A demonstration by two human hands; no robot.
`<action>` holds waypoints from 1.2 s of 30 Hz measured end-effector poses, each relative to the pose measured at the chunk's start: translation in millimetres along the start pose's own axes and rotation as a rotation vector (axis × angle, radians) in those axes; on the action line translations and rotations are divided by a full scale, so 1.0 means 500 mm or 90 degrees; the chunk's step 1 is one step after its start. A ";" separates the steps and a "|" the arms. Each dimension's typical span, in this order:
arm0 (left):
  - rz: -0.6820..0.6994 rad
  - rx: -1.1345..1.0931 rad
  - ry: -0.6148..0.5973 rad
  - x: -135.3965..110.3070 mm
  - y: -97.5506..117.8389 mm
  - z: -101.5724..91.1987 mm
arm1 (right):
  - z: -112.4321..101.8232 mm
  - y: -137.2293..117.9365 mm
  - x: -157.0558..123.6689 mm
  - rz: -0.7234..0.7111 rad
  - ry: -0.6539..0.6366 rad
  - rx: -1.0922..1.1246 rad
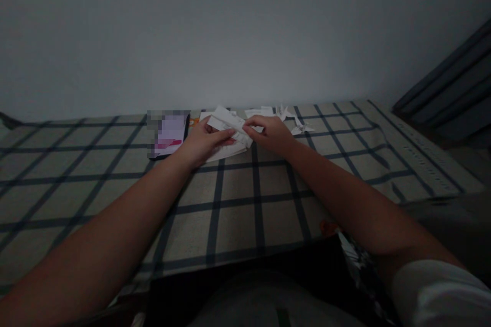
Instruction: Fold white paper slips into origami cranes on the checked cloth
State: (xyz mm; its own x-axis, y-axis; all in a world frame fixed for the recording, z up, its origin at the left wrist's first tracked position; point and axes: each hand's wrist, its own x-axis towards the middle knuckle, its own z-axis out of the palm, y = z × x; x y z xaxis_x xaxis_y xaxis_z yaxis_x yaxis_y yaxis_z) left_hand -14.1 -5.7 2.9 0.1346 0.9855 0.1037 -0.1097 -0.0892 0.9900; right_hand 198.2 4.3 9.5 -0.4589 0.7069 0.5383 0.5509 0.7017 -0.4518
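Both of my arms reach out over a checked cloth (238, 204). My left hand (203, 142) and my right hand (272, 134) pinch the two ends of a folded piece of white paper (229, 121), held just above the cloth. More white sheets (228, 152) lie under my hands. The fingers of both hands are closed on the paper.
A phone with a lit screen (169, 135) lies left of my left hand. Small folded paper shapes (301, 126) and loose paper pieces (264, 111) sit behind my right hand, near the pale wall. A dark striped fabric (448, 92) rises at the far right.
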 end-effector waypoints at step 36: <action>0.050 -0.046 0.176 0.024 0.000 -0.028 | 0.003 0.067 0.013 -0.102 0.109 0.012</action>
State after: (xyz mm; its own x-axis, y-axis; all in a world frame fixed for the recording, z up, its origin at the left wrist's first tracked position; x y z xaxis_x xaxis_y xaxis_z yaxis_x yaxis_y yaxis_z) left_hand -26.5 8.0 2.8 -0.1502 0.9787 0.1403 -0.1797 -0.1666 0.9695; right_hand 212.6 32.5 -3.4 -0.4131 0.5619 0.7167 0.4667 0.8064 -0.3633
